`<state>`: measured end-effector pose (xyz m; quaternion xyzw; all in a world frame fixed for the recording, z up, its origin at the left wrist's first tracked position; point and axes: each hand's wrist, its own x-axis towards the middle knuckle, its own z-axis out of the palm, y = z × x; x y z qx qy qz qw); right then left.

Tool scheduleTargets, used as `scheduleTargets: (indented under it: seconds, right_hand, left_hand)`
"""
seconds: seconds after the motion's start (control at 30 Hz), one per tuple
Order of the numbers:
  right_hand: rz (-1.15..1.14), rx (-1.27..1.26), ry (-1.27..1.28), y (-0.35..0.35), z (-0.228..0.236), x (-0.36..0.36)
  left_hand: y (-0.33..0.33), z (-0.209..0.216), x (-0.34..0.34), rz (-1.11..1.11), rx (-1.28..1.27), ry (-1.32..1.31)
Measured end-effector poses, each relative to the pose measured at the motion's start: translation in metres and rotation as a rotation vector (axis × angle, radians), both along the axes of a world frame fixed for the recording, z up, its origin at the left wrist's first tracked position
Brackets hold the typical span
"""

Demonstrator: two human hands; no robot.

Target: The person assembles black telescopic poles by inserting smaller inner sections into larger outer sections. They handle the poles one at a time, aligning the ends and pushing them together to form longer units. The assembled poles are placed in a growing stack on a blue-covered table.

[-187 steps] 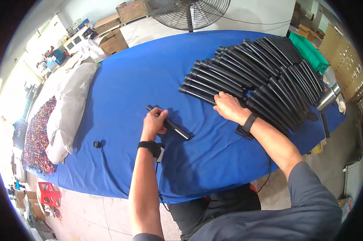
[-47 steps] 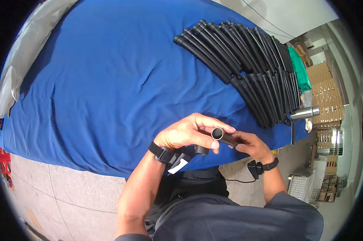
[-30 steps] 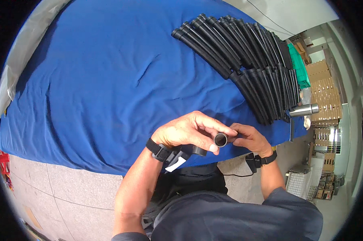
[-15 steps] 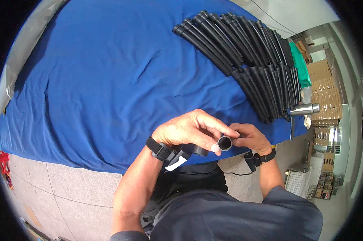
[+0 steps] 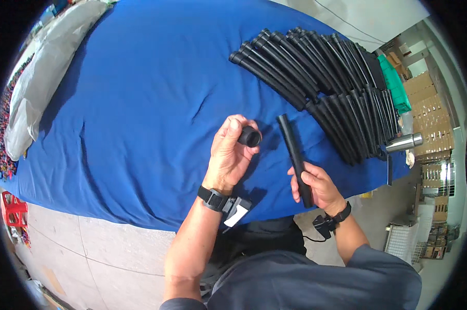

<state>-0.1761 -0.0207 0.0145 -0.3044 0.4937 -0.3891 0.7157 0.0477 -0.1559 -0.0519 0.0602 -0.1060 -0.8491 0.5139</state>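
My left hand (image 5: 229,150) is closed round a short black cylindrical cap (image 5: 250,137), its hollow round end facing me. To its right, my right hand (image 5: 317,185) grips a black tube (image 5: 291,142) near the lower end. The tube tilts, with its upper end pointing away from me and slightly left. Cap and tube are apart, both above the blue cloth (image 5: 156,124). Many similar black tubes (image 5: 282,62) lie side by side in two rows at the far right, the nearer row just beyond my right hand.
A steel cylinder (image 5: 405,142) stands out at the table's right edge, with a green crate (image 5: 393,85) behind the tubes. Translucent plastic sheeting (image 5: 52,77) covers the left edge. Stacked cardboard (image 5: 431,116) is off to the right, and a red stool (image 5: 15,209) sits on the floor at left.
My hands were together at the tube's end near my body. Now they are apart: the left has moved away from me with the cap, and the right has swung the tube lengthwise into view.
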Motion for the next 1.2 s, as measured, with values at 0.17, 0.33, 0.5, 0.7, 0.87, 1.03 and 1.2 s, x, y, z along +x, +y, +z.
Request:
scheduleTargets:
  seconds: [0.17, 0.33, 0.5, 0.7, 0.87, 1.03, 1.2]
  right_hand:
    - [0.017, 0.106, 0.031, -0.003, -0.009, 0.001]
    - [0.069, 0.084, 0.049, -0.004, -0.013, 0.002]
    - [0.054, 0.104, 0.03, -0.006, -0.013, -0.001]
    - [0.047, 0.107, 0.05, -0.006, -0.013, 0.0]
    - [0.039, 0.115, 0.051, -0.006, -0.011, 0.0]
    - [0.047, 0.107, 0.052, -0.007, -0.01, 0.001]
    - [0.052, 0.097, 0.062, -0.006, -0.01, 0.0]
  left_hand:
    - [0.001, 0.006, 0.004, -0.123, 0.029, -0.074]
    - [0.002, 0.005, 0.003, -0.155, -0.013, -0.063]
    - [0.003, 0.002, 0.002, -0.162, 0.005, -0.051]
    - [0.001, 0.003, 0.001, -0.139, 0.141, -0.094]
    - [0.0, 0.011, 0.001, -0.145, 0.189, -0.025]
    - [0.0, 0.006, 0.001, -0.158, 0.034, 0.053]
    - [0.0, 0.006, 0.005, -0.242, 0.028, 0.061]
